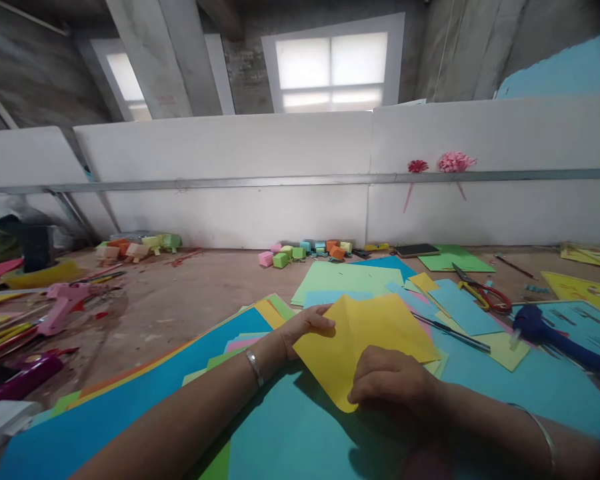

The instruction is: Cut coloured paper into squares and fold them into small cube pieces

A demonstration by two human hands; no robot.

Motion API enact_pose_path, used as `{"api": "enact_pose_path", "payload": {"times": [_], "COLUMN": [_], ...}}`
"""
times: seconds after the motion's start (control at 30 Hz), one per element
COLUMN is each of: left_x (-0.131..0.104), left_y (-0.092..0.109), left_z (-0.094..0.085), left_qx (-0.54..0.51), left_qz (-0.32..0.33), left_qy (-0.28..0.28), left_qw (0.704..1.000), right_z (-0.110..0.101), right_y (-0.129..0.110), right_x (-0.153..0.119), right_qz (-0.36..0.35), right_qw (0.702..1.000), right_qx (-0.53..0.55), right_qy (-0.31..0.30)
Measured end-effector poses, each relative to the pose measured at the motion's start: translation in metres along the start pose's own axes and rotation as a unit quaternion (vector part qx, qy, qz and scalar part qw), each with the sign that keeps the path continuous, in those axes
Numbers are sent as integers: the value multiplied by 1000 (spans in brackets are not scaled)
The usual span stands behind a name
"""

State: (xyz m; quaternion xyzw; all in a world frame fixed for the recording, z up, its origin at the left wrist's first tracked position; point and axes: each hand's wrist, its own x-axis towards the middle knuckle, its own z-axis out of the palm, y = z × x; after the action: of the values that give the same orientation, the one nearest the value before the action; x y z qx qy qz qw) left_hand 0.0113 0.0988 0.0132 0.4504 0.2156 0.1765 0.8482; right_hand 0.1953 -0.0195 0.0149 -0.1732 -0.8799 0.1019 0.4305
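Note:
A yellow sheet of paper [375, 327] with a crease near its left part is held up over the light blue sheets [290, 427]. My left hand [305, 328] grips its left edge, thumb on top and the other fingers hidden behind. At the near edge, my right hand [393, 377] pinches the paper between thumb and curled fingers. Right of the paper lies a slim dark pen-like tool [453, 331]. Red-and-yellow-handled scissors [485, 293] rest farther right.
Small folded paper cubes [283, 260] sit by the white partition [230, 213]. At left are a pink glue gun [63, 303] and a purple tool [27, 380]; at right, a dark blue glue gun [560, 340]. A phone [417, 250] lies at the back near a green sheet [455, 259].

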Motion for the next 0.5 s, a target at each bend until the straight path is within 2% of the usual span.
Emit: {"api": "enact_pose_path", "payload": {"times": [0.07, 0.1, 0.17, 0.23, 0.3, 0.37, 0.5], "left_x": [1, 2, 5, 7, 8, 8, 8], "left_y": [1, 0, -1, -1, 1, 3, 5], "left_z": [3, 3, 4, 2, -1, -5, -6], "left_qx": [21, 22, 15, 5, -4, -12, -20], "left_qz": [15, 24, 47, 63, 72, 79, 92], "left_qy": [-5, -2, 12, 26, 39, 50, 60], "left_qw": [1000, 999, 999, 998, 997, 996, 994], "right_z": [-5, -11, -24, -39, -52, -60, -63], "right_y": [5, 7, 11, 14, 17, 21, 34], "right_x": [0, 0, 4, 8, 11, 12, 9], "right_qz": [10, 11, 7, 9, 12, 5, -44], "right_qw": [1000, 999, 991, 968, 947, 943, 951], "right_qx": [-21, -36, -82, -139, -188, -231, -278], "right_qy": [0, -19, -104, -209, -260, -242, -129]}}
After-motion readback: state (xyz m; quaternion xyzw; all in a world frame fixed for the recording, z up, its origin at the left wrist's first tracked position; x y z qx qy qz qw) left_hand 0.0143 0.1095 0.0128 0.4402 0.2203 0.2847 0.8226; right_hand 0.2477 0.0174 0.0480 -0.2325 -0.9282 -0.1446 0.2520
